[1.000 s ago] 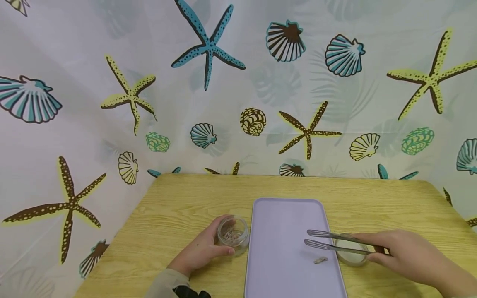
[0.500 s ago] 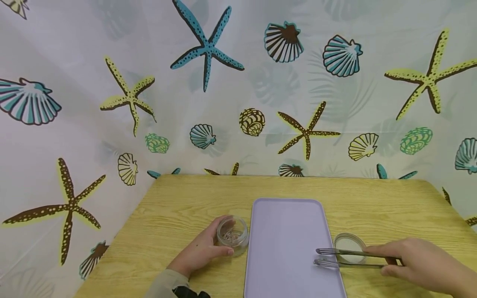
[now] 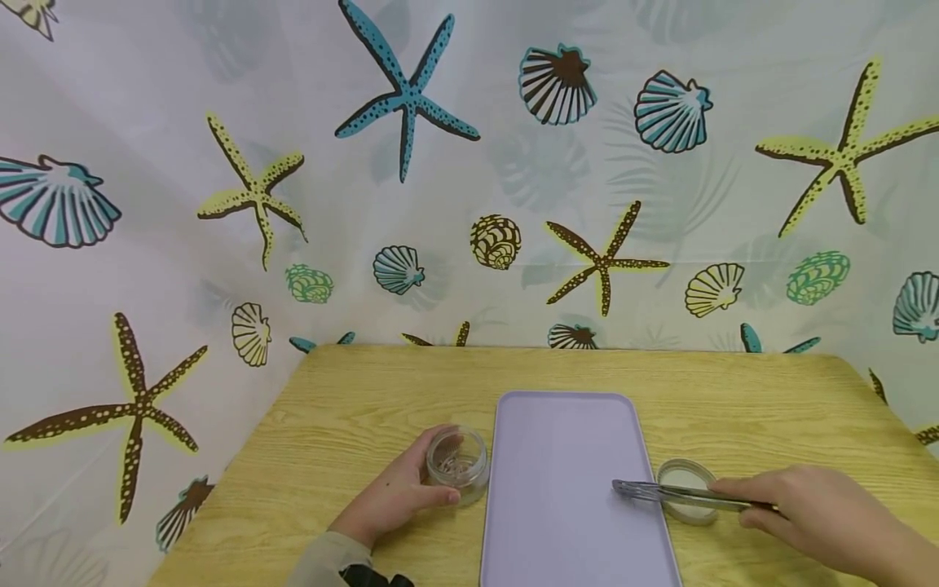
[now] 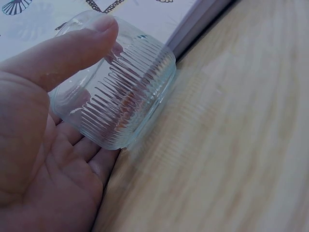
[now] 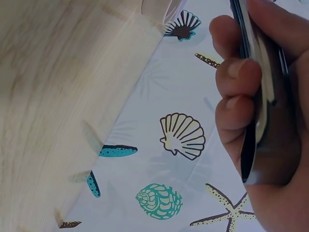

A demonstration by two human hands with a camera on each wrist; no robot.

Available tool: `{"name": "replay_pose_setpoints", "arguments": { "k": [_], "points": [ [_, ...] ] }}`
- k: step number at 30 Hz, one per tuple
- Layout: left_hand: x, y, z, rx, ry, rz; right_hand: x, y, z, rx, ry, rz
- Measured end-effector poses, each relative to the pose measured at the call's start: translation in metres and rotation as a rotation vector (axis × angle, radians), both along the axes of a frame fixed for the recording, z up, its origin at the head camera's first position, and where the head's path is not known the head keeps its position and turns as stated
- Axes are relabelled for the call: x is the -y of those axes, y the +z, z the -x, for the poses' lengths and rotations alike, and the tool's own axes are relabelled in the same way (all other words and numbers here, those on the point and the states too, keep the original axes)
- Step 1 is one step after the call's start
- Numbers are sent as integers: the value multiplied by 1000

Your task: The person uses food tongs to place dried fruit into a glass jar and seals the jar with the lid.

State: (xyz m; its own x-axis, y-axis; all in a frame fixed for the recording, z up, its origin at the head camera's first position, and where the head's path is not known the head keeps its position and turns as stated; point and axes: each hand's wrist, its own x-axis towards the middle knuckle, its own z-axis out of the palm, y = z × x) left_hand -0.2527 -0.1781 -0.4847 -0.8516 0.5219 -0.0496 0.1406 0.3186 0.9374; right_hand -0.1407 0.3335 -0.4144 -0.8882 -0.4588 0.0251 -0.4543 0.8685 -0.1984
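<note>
My left hand [image 3: 392,493] grips a clear glass jar [image 3: 456,469] standing on the table at the tray's left edge. A few small brownish bits lie inside it. The left wrist view shows the jar's ribbed side [image 4: 125,92] with my thumb across it. My right hand [image 3: 814,509] holds metal tongs [image 3: 704,498], their arms squeezed together. The tong tips are over the right part of a lilac tray [image 3: 557,456]; whether they pinch anything cannot be made out. In the right wrist view, curled fingers wrap the tongs' rounded end [image 5: 275,159].
A round lid [image 3: 685,473] lies right of the tray, partly under the tongs. The wooden table [image 3: 396,383] carries everything. Behind and beside it hangs a white curtain [image 3: 440,204] printed with shells and starfish.
The tongs moved right and down, then slightly back left, and their spread arms came together. The small greyish piece seen on the tray is no longer visible. My left hand stayed still.
</note>
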Motion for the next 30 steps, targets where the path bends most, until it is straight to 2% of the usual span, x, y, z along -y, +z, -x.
{"name": "replay_pose_setpoints", "arguments": {
  "k": [8, 16, 22, 30],
  "points": [
    [0, -1, 0, -10, 1, 3, 11, 4, 4, -77, 14, 3],
    [0, -1, -1, -1, -19, -16, 30, 10, 10, -87, 4, 27],
    [0, -2, 1, -13, -12, 3, 46, 11, 16, -197, 52, 60],
    [1, -4, 2, -7, 5, 17, 73, 14, 26, -255, 66, 103]
  ]
}}
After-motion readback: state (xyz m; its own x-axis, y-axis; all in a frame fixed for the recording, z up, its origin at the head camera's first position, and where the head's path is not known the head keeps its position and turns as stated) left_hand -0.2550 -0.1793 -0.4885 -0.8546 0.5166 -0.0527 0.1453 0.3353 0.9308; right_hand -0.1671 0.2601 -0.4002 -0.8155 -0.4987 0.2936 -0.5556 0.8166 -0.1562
